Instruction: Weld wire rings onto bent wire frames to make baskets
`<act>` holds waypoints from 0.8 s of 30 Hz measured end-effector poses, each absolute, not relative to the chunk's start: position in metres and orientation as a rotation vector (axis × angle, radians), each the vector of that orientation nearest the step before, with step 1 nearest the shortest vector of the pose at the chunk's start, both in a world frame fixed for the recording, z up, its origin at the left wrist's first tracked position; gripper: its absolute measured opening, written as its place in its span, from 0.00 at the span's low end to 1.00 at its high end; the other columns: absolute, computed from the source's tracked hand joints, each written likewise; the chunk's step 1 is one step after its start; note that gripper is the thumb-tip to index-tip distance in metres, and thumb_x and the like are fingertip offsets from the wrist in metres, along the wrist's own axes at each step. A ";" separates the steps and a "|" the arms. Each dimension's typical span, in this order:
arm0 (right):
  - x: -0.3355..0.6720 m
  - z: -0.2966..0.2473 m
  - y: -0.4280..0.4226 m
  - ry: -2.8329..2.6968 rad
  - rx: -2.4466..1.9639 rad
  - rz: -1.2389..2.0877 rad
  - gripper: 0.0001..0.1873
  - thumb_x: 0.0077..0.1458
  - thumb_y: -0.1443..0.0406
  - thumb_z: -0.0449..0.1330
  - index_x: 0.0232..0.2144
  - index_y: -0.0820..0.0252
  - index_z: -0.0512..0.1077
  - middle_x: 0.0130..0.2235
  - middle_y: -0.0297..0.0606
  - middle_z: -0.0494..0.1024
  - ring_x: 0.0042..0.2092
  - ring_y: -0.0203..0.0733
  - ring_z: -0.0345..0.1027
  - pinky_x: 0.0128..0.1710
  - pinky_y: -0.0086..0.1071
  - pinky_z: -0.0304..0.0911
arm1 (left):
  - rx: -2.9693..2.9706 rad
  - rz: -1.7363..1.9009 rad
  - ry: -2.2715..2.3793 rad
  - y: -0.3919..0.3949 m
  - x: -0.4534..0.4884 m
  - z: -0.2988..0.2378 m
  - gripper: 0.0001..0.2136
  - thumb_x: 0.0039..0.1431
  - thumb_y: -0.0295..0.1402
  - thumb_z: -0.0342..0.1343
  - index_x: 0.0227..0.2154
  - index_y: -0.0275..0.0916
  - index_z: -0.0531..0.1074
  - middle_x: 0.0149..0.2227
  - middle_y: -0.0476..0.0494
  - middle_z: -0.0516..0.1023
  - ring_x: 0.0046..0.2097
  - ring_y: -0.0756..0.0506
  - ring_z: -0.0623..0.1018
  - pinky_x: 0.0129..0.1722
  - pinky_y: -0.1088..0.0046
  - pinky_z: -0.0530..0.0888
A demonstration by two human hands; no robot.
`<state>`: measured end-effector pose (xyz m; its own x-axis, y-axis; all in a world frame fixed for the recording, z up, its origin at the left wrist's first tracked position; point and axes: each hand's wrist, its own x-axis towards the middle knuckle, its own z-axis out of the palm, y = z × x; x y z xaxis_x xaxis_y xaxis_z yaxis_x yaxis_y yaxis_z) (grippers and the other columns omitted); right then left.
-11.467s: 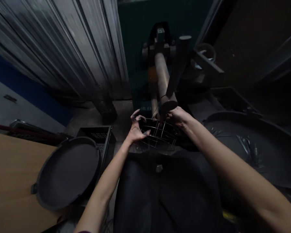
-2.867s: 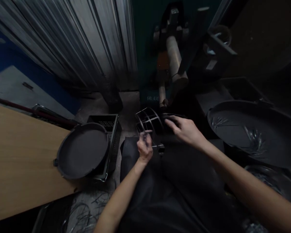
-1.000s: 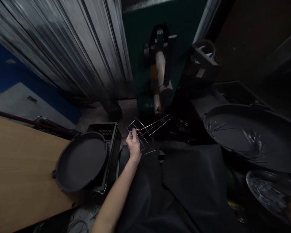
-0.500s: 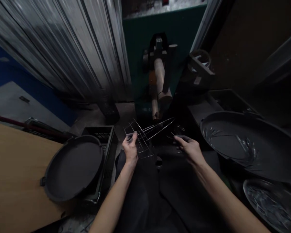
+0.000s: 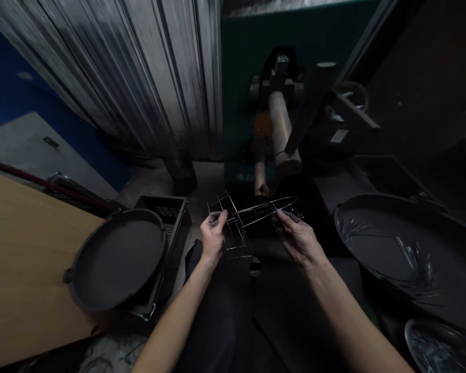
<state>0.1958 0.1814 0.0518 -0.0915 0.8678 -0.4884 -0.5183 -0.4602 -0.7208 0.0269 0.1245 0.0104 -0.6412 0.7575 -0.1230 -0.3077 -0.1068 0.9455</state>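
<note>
A small wire rack (image 5: 242,226) of thin, shiny rods hangs in front of me, with a long looped part reaching to the right. My left hand (image 5: 212,235) is closed on the rack's gridded end, thumb on top. At the looped part, my right hand (image 5: 300,239) has thumb and fingertips pinched around a short thin wire (image 5: 274,207), of which only the tip shows. This wire lies close to the rack's loop; whether they touch, I cannot tell. Just beyond the rack are the two cylindrical arms (image 5: 282,129) of a green machine (image 5: 238,103).
At left, a dark round tray (image 5: 118,259) rests over a black crate (image 5: 181,220). A large dark tray (image 5: 376,254) at right holds loose wire pieces (image 5: 421,264). Below it, a metal bowl (image 5: 410,339) contains more pieces. Corrugated metal sheeting (image 5: 159,77) stands behind.
My right hand has brought its short wire up against the looped end of the rack. The rack sits slightly further right, and the camera view has shifted left.
</note>
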 end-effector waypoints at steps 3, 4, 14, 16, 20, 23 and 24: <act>0.193 0.057 0.181 -0.425 -1.148 1.729 0.15 0.29 0.70 0.75 0.24 0.64 0.75 0.24 0.31 0.75 0.25 0.28 0.69 0.19 0.15 0.60 | 0.499 1.833 1.411 0.126 0.028 0.013 0.16 0.43 0.43 0.65 0.26 0.34 0.74 0.24 0.51 0.72 0.27 0.54 0.68 0.31 0.78 0.65; 0.192 0.058 0.181 -0.416 -1.147 1.722 0.15 0.29 0.70 0.75 0.24 0.64 0.75 0.24 0.30 0.75 0.25 0.28 0.69 0.19 0.15 0.60 | 0.494 1.836 1.409 0.126 0.028 0.014 0.16 0.43 0.43 0.66 0.26 0.34 0.74 0.24 0.51 0.72 0.27 0.54 0.68 0.31 0.78 0.65; 0.183 0.063 0.185 -0.404 -1.167 1.686 0.15 0.31 0.72 0.74 0.23 0.63 0.73 0.23 0.28 0.74 0.24 0.27 0.68 0.17 0.15 0.60 | 0.483 1.835 1.411 0.132 0.023 0.028 0.15 0.42 0.42 0.66 0.25 0.33 0.74 0.25 0.51 0.73 0.28 0.54 0.69 0.33 0.77 0.65; 0.181 0.065 0.186 -0.396 -1.178 1.681 0.14 0.33 0.72 0.73 0.24 0.62 0.72 0.23 0.28 0.75 0.24 0.28 0.68 0.17 0.15 0.61 | 0.481 1.827 1.411 0.133 0.022 0.031 0.15 0.42 0.41 0.66 0.25 0.33 0.74 0.24 0.51 0.73 0.28 0.53 0.70 0.33 0.77 0.65; 0.178 0.071 0.186 -0.358 -1.197 1.683 0.10 0.39 0.74 0.70 0.24 0.63 0.72 0.23 0.30 0.75 0.23 0.27 0.68 0.18 0.15 0.61 | 0.450 1.799 1.373 0.134 0.021 0.033 0.15 0.41 0.42 0.67 0.24 0.34 0.73 0.23 0.51 0.72 0.27 0.54 0.70 0.32 0.77 0.66; 0.181 0.072 0.186 -0.363 -1.196 1.712 0.08 0.42 0.74 0.69 0.23 0.64 0.73 0.23 0.31 0.75 0.24 0.28 0.69 0.18 0.15 0.62 | 0.378 1.809 1.350 0.135 0.024 0.032 0.15 0.40 0.41 0.67 0.23 0.34 0.73 0.20 0.53 0.70 0.25 0.55 0.69 0.30 0.78 0.66; 0.183 0.071 0.185 -0.377 -1.197 1.716 0.08 0.42 0.73 0.69 0.24 0.63 0.73 0.23 0.31 0.75 0.24 0.28 0.69 0.19 0.15 0.62 | 0.339 1.813 1.349 0.135 0.026 0.032 0.15 0.39 0.40 0.68 0.23 0.34 0.73 0.20 0.53 0.69 0.25 0.55 0.69 0.30 0.79 0.67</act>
<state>0.1832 0.1849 0.0713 -0.0429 0.8382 -0.5437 -0.5334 -0.4794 -0.6969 0.0256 0.1352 0.0323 -0.6187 0.7444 -0.2513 -0.4546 -0.0783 0.8873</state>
